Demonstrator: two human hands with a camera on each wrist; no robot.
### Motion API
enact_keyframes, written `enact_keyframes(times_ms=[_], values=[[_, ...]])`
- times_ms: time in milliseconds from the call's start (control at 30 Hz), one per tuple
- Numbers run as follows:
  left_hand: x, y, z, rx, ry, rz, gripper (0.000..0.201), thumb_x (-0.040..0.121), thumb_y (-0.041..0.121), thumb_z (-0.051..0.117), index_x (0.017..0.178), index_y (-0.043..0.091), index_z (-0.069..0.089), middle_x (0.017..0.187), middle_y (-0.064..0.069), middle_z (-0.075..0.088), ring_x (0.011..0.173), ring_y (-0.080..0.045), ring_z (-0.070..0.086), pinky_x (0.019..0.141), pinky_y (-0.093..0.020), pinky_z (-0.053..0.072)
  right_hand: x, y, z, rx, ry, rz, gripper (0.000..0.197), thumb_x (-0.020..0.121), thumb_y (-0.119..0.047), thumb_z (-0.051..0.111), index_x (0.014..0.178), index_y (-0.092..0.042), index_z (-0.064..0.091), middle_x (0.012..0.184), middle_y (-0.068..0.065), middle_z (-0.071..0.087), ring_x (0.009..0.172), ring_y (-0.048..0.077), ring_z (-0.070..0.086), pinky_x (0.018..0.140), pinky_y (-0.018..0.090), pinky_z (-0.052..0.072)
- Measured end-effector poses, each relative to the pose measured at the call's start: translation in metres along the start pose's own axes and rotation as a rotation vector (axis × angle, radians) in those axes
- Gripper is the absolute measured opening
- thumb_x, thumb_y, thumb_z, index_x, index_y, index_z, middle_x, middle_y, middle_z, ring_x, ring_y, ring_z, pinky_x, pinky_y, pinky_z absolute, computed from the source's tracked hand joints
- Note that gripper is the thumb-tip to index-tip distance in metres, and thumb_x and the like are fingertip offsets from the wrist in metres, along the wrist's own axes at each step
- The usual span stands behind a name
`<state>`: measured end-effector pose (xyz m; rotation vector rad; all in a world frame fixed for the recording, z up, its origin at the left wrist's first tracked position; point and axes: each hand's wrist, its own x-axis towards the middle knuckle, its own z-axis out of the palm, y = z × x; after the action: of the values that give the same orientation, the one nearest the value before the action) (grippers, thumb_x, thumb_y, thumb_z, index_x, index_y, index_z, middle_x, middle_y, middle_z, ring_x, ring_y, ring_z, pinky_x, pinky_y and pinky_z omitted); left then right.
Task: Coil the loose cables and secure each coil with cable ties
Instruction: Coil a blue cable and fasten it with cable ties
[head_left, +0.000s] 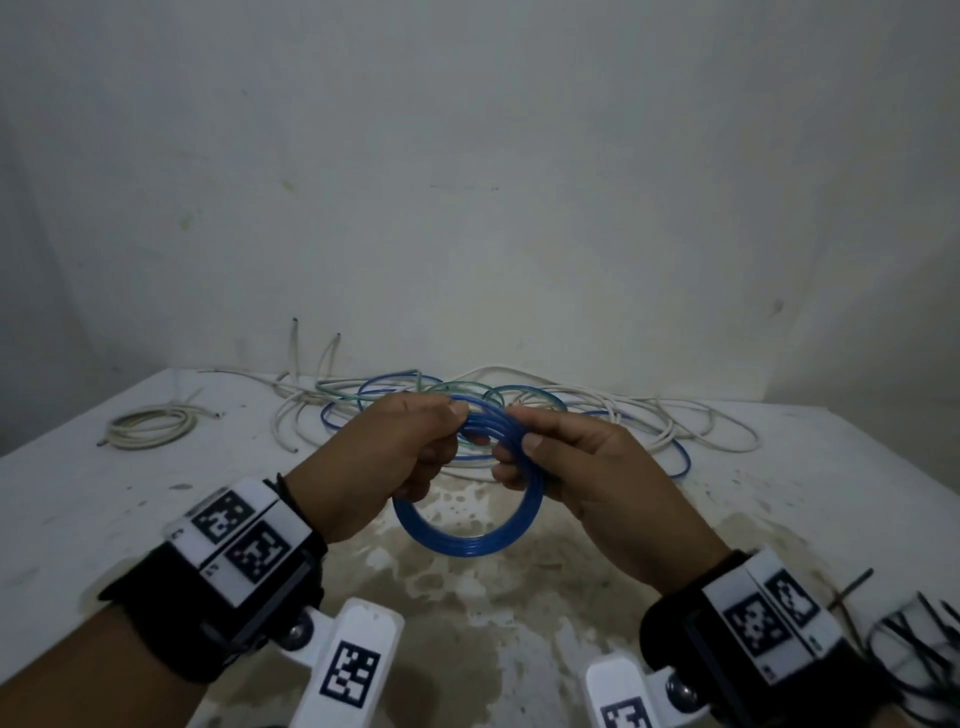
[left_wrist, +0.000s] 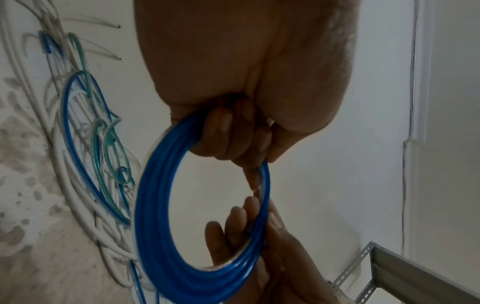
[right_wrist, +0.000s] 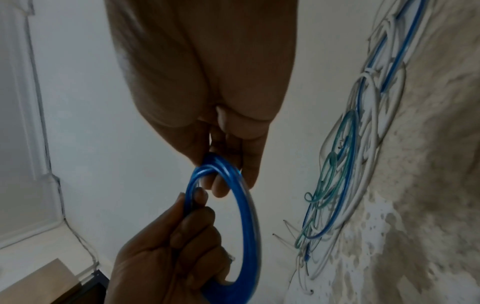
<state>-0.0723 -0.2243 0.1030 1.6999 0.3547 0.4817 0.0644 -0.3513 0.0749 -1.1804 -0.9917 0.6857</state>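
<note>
- The blue cable coil (head_left: 470, 538) is held in the air over the worktop's (head_left: 104, 499) near middle.
- The left hand (head_left: 374, 462) has its fingers (left_wrist: 228, 142) curled round the coil's left side.
- The right hand (head_left: 587, 467) pinches its right side, fingers (right_wrist: 221, 185) hooked through the ring.
- Loose white, blue and green cables (head_left: 519, 415) lie tangled along the far edge.
- 1 white coil (head_left: 148, 427) sits at the far left.
- Black cable ties (head_left: 914, 639) lie at the near right edge.

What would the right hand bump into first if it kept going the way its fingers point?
The right hand points toward the left hand, and both grip the blue coil. Going straight on, it would likely meet the left hand's fingers first, though depth is hard to judge.
</note>
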Motion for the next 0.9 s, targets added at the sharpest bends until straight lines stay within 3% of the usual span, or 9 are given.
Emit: enact_keyframes(times_ms=[200,300,367,433,567,667,733,800,900], values=[[0.0,0.0,0.003,0.106,-0.016,0.025,0.057,0.101,0.018,0.039,0.049,0.028,0.061,0.05,0.008,0.03,0.043,-0.006,0.023,0.044,-0.021,0.021,-0.006,-0.008,0.006,-0.163,-0.031,-0.065,0.032,0.089,0.0,0.057,0.102,-0.027,0.068,0.088,0.013,0.073,0.071,0.016,0.067,0.072,0.027,0.056],[-0.001,0.0,0.006,0.178,0.012,0.048,0.048,0.1,0.022,0.042,0.057,0.023,0.063,0.051,0.003,0.043,0.043,-0.01,0.036,0.047,-0.022,0.034,-0.007,-0.005,0.007,-0.207,0.055,-0.104,0.031,0.089,-0.003,0.058,0.101,-0.03,0.066,0.082,0.01,0.074,0.069,0.012,0.067,0.069,0.021,0.054],[0.001,-0.001,0.003,0.417,0.072,0.072,0.044,0.098,0.038,0.045,0.067,0.016,0.067,0.061,0.0,0.063,0.054,-0.015,0.058,0.062,-0.03,0.05,-0.006,0.0,0.004,-0.227,0.149,-0.113,0.028,0.089,-0.005,0.059,0.105,-0.027,0.067,0.075,0.007,0.073,0.066,0.009,0.066,0.067,0.017,0.051],[0.004,-0.001,-0.005,0.64,0.147,0.068,0.054,0.093,0.052,0.046,0.074,0.009,0.071,0.069,-0.003,0.071,0.066,-0.016,0.067,0.074,-0.039,0.056,-0.005,0.004,-0.004,-0.245,0.241,-0.105,0.026,0.09,-0.007,0.059,0.112,-0.018,0.067,0.072,0.004,0.072,0.066,0.009,0.066,0.067,0.018,0.052],[0.008,0.001,-0.017,0.786,0.457,0.283,0.042,0.095,0.036,0.048,0.07,0.008,0.068,0.065,0.002,0.069,0.066,-0.014,0.064,0.071,-0.031,0.051,-0.006,0.001,-0.019,-0.313,0.309,-0.092,0.026,0.09,-0.009,0.06,0.114,-0.017,0.067,0.068,0.0,0.072,0.065,0.008,0.065,0.071,0.021,0.056],[0.013,-0.002,0.002,0.669,0.295,0.381,0.022,0.098,0.03,0.044,0.103,0.027,0.065,0.098,0.018,0.062,0.093,0.001,0.057,0.083,-0.01,0.041,-0.009,-0.001,-0.018,-0.374,0.303,-0.112,0.025,0.09,-0.01,0.06,0.113,-0.018,0.068,0.07,0.0,0.072,0.067,0.01,0.066,0.075,0.026,0.057],[0.02,-0.01,0.017,0.575,0.121,0.366,0.023,0.099,0.028,0.041,0.11,0.035,0.059,0.106,0.013,0.062,0.099,-0.002,0.058,0.09,-0.013,0.043,-0.012,-0.001,-0.016,-0.376,0.299,-0.131,0.026,0.09,-0.011,0.06,0.114,-0.019,0.067,0.073,0.002,0.072,0.07,0.014,0.067,0.077,0.029,0.057],[0.024,-0.017,0.028,0.407,0.043,0.343,0.025,0.101,0.024,0.038,0.1,0.031,0.061,0.092,0.003,0.067,0.08,-0.011,0.065,0.08,-0.025,0.051,-0.016,-0.003,-0.018,-0.36,0.325,-0.148,0.027,0.091,-0.011,0.059,0.115,-0.02,0.066,0.076,0.004,0.072,0.071,0.014,0.067,0.075,0.025,0.056],[0.028,-0.024,0.046,-0.057,-0.004,0.206,0.03,0.101,0.023,0.038,0.087,0.006,0.058,0.07,-0.006,0.055,0.054,-0.016,0.05,0.058,-0.031,0.05,-0.027,-0.003,-0.025,-0.202,0.421,-0.14,0.025,0.093,-0.009,0.055,0.111,-0.023,0.065,0.08,0.003,0.073,0.071,0.011,0.067,0.071,0.02,0.055]])
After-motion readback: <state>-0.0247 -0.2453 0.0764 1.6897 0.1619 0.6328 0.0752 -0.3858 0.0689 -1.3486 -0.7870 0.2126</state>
